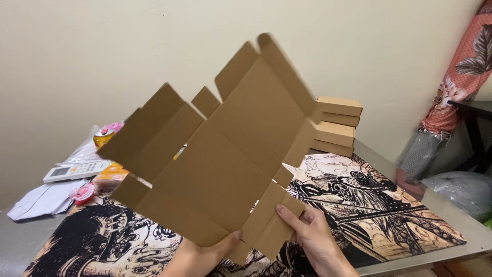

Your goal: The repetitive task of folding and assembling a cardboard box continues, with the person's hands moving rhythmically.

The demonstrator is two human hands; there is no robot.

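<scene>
A flat, unfolded brown cardboard box blank (220, 154) with several flaps is held up, tilted, above the table. My left hand (205, 254) grips its bottom edge from below, thumb on the front. My right hand (307, 231) holds the lower right flap, thumb pressed on the cardboard. The blank hides much of the table behind it.
A stack of folded brown boxes (335, 125) stands at the back by the wall. A black-and-cream illustrated mat (369, 205) covers the grey table (476, 236). At left lie a white remote (74, 171), a yellow can (103, 137), small packets and white paper. A floral cloth (461, 72) hangs right.
</scene>
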